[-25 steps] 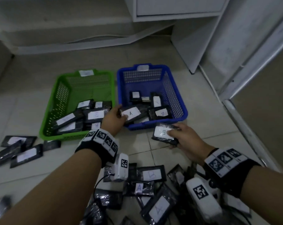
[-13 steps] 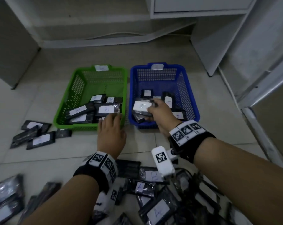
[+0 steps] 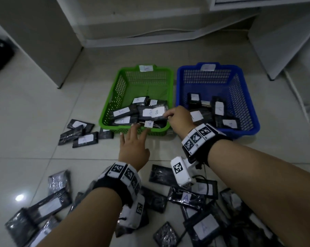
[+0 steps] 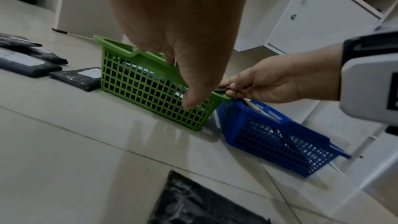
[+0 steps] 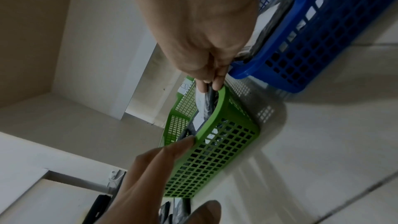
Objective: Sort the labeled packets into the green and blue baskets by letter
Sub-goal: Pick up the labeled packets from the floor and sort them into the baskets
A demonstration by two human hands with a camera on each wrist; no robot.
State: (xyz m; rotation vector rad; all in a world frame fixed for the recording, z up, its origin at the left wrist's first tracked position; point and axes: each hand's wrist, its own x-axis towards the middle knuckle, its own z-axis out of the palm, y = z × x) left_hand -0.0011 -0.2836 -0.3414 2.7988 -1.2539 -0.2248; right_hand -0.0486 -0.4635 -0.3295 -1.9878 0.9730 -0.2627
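Pinching a black packet labelled B by its edge, my right hand held it over the green basket, beside the blue basket; my left hand, fingers spread, apparently touched the green rim.

Green basket, blue basket, black packets with white labels, checkered black-and-white wristbands.

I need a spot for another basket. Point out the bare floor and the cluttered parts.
Bare tiles lie left of the green basket, beyond the few loose packets beside it, and behind both baskets toward the cabinets. A strip before the blue basket is also free. The near floor is crowded with the packet pile.
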